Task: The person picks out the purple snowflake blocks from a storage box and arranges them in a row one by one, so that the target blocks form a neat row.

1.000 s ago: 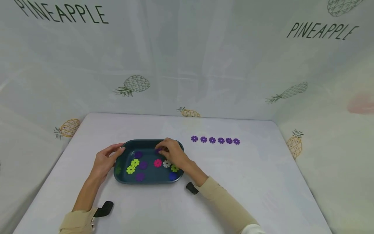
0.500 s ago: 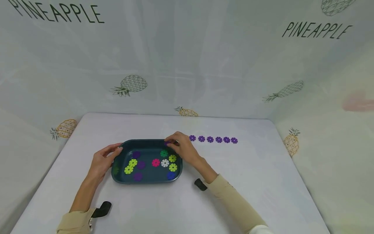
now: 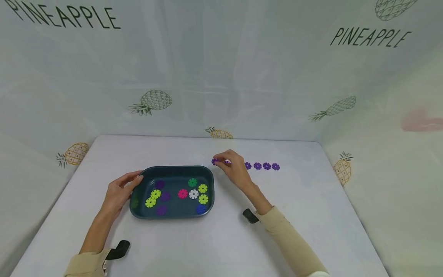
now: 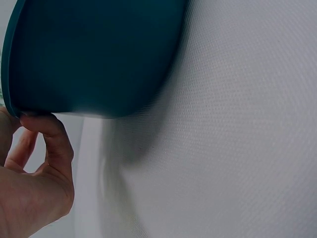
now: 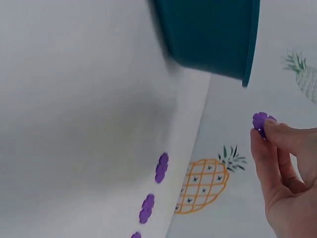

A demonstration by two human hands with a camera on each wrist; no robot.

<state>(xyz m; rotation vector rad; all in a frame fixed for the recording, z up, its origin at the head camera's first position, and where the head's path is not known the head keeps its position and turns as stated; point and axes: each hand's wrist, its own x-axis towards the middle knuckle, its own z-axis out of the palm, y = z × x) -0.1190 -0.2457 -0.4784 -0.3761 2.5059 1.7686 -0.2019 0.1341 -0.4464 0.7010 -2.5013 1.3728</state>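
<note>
A dark teal tray on the white table holds several flower-shaped discs: yellow-green, purple, pink, white, green and blue. My left hand grips the tray's left rim. My right hand is past the tray's far right corner, above the table, and pinches a purple disc, also visible at its fingertips in the right wrist view. A row of purple discs lies on the table to its right, its left end hidden by the hand.
A pineapple-print cloth backdrop closes the table on the far side and both sides. The table's far edge runs just behind the disc row. Bare white tabletop stretches to the right of the tray and in front of it.
My right hand lifted a purple disc out of the tray and carried it right and away, toward the left end of the purple row. My left hand stayed on the tray's rim.
</note>
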